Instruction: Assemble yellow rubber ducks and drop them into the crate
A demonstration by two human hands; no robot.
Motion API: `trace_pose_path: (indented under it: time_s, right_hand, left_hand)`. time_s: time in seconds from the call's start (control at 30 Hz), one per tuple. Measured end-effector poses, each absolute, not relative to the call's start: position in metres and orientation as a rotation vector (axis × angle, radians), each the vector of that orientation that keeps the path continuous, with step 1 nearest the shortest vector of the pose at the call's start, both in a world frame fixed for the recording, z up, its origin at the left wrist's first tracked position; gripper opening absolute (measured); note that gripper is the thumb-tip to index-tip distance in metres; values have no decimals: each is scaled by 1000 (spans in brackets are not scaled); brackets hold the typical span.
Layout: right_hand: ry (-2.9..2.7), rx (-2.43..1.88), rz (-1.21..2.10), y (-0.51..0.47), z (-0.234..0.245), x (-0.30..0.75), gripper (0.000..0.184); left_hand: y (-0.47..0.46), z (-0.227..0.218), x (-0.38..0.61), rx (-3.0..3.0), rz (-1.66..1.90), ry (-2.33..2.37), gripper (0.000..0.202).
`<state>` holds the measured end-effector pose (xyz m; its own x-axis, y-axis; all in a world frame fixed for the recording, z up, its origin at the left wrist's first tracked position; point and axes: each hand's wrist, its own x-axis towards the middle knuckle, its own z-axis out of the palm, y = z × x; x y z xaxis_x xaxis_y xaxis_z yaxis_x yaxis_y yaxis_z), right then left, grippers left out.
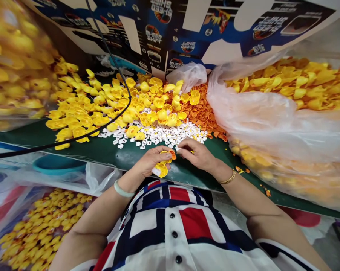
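Note:
My left hand [150, 162] grips a yellow rubber duck [161, 169], with its orange beak [172, 154] showing at the top. My right hand [196, 152] is curled close by, its fingertips almost at the beak. What those fingers pinch is hidden. Just beyond my hands lies a heap of small white pieces with dark dots [155, 135] on the green tabletop [110, 148]. Loose yellow duck parts [102, 105] are piled behind and to the left of them, and orange beaks [201, 111] form a heap to the right.
A clear bag of yellow duck parts [271, 124] bulges at the right, and bagged ducks [17, 75] fill the left. More ducks [42, 229] lie low at the left beside a blue basin [58, 163]. A black cable [102, 116] crosses above the table, below a printed carton [164, 30].

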<state>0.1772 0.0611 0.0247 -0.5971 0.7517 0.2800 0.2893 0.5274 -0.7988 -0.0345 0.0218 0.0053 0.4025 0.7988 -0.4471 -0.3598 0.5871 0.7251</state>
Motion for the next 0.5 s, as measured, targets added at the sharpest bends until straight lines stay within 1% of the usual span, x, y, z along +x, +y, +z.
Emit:
trace_pose_path:
  time_s: [0.07, 0.13, 0.23, 0.37, 0.43, 0.5]
  right_hand:
    - [-1892, -947, 1248, 56, 20, 173, 10]
    - [-1744, -937, 1458, 51, 16, 169, 13]
    - [-1714, -911, 1546, 47, 14, 165, 17]
    - [-1820, -930, 1468, 46, 16, 163, 12]
    - [-1975, -922, 1305, 47, 17, 164, 9]
    - [-2144, -893, 1068, 48, 16, 166, 7]
  left_hand:
    - [19, 4, -35, 604, 832, 923, 41]
    - [16, 2, -35, 628, 867, 970, 40]
    - [15, 2, -34, 666, 891, 1003, 40]
    - [13, 4, -34, 721, 866, 1035, 40]
    - [12, 6, -34, 775, 858, 1066, 38]
    - [10, 8, -35, 873, 860, 1111, 35]
